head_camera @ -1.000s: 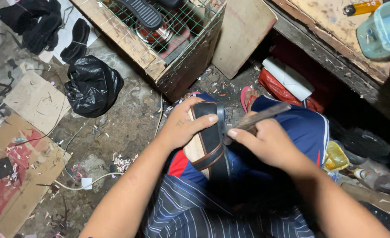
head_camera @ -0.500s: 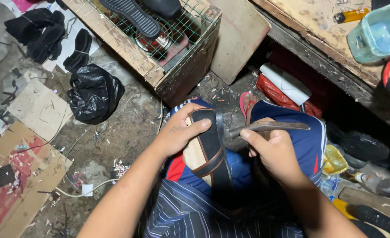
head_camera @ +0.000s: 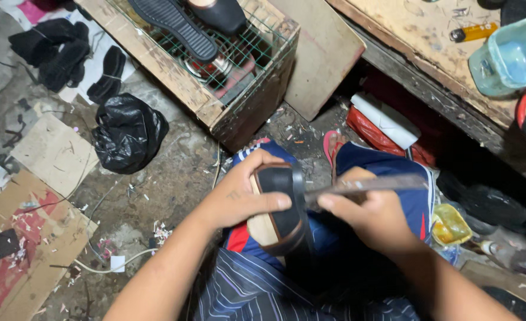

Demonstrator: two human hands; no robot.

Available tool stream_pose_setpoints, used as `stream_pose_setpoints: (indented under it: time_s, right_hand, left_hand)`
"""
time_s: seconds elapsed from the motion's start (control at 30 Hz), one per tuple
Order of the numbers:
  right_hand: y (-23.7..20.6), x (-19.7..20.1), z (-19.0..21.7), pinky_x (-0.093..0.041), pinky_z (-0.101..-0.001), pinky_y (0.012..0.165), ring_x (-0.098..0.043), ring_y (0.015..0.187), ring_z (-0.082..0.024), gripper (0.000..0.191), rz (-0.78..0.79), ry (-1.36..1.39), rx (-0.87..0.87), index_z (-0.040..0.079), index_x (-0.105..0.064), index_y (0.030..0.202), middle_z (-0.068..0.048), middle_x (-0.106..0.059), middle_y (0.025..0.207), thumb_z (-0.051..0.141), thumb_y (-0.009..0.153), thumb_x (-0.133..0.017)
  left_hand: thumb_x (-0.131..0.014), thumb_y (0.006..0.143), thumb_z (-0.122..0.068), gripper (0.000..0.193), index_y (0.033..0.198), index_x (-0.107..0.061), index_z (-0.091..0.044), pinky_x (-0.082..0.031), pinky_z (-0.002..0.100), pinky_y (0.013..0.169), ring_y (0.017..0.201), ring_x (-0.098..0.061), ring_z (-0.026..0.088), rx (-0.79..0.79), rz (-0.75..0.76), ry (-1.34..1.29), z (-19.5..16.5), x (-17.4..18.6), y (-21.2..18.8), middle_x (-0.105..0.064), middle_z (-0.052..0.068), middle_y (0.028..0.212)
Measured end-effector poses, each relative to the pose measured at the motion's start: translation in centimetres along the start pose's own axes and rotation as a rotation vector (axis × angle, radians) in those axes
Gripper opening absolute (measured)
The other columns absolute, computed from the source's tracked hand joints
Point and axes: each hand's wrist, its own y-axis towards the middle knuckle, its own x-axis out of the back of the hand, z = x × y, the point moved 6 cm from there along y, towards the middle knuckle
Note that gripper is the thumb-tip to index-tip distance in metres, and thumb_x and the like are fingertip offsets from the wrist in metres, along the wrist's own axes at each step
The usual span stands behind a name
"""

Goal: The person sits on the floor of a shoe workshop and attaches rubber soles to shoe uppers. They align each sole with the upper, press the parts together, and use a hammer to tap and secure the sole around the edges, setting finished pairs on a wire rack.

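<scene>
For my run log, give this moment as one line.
left hand: grips sandal on lap | right hand: holds flat metal blade against sandal | nearby: wire-topped wooden crate

Dirty concrete floor (head_camera: pixel 174 178), scattered cardboard (head_camera: pixel 55 154), wire-topped wooden crate (head_camera: pixel 215 113), worn wooden bench (head_camera: pixel 417 53); dim light.

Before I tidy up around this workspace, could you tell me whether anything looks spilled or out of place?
Yes: pale scraps and shavings litter the floor left of the knees, and torn cardboard lies askew there. A black bag sits crumpled beside the wooden crate.
</scene>
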Motion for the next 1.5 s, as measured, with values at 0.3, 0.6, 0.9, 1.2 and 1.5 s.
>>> stream_pose_setpoints:
  time_s: [0.3,0.6,0.9,1.2,1.5]
  right_hand:
    - [-5.5,-0.1,6.3,-0.042,-0.0248,0.053,-0.052,0.06,-0.007,0.03,0.027,-0.03,0.392,0.007,-0.052,0.083,-0.001,-0.061,0.07,0.003,0.082,-0.081]
    - [-5.8,-1.4,6.6,-0.037,-0.0278,0.048,-0.05,0.056,-0.009,0.03,0.15,0.038,0.411,0.009,-0.055,0.076,-0.001,-0.058,0.067,0.002,0.08,-0.084]
    - [-5.0,-1.0,9.1,-0.033,-0.031,0.047,-0.049,0.05,-0.012,0.039,0.453,-0.082,0.498,0.011,-0.051,0.069,0.001,-0.054,0.06,0.006,0.076,-0.088]
    - [-6.7,-1.2,8.1,-0.045,-0.0317,0.054,-0.054,0.059,-0.015,0.029,0.385,0.175,0.495,0.01,-0.054,0.079,-0.003,-0.059,0.07,0.003,0.086,-0.081]
    - [-5.3,-0.8,14.0,-0.043,-0.03,0.054,-0.058,0.06,-0.013,0.029,0.461,-0.016,0.693,0.008,-0.053,0.082,-0.003,-0.06,0.071,0.006,0.083,-0.082]
  left_hand:
    - [-0.089,0.068,-0.022,0.073,0.131,-0.06,-0.001,-0.054,0.033,0.102,0.114,-0.068,0.014,0.088,0.019,-0.027,-3.9,-1.6,-2.6,-0.073,0.008,0.124]
    - [-0.089,0.068,-0.027,0.071,0.129,-0.061,-0.003,-0.055,0.031,0.099,0.11,-0.069,0.014,0.029,0.03,0.136,-5.7,-2.8,-3.5,-0.074,0.007,0.116]
    - [-0.09,0.068,-0.024,0.071,0.128,-0.061,-0.002,-0.054,0.028,0.094,0.104,-0.065,0.01,-0.004,0.055,0.076,-6.7,-4.0,-5.4,-0.067,0.003,0.109]
    - [-0.093,0.064,-0.024,0.071,0.124,-0.061,-0.004,-0.057,0.031,0.094,0.104,-0.07,0.014,-0.055,0.018,0.151,-7.1,-4.7,-6.6,-0.07,0.004,0.111]
    - [-0.095,0.069,-0.021,0.07,0.125,-0.057,-0.004,-0.056,0.039,0.102,0.113,-0.07,0.029,-0.524,-0.139,0.363,-12.2,-3.3,-7.6,-0.065,0.012,0.123]
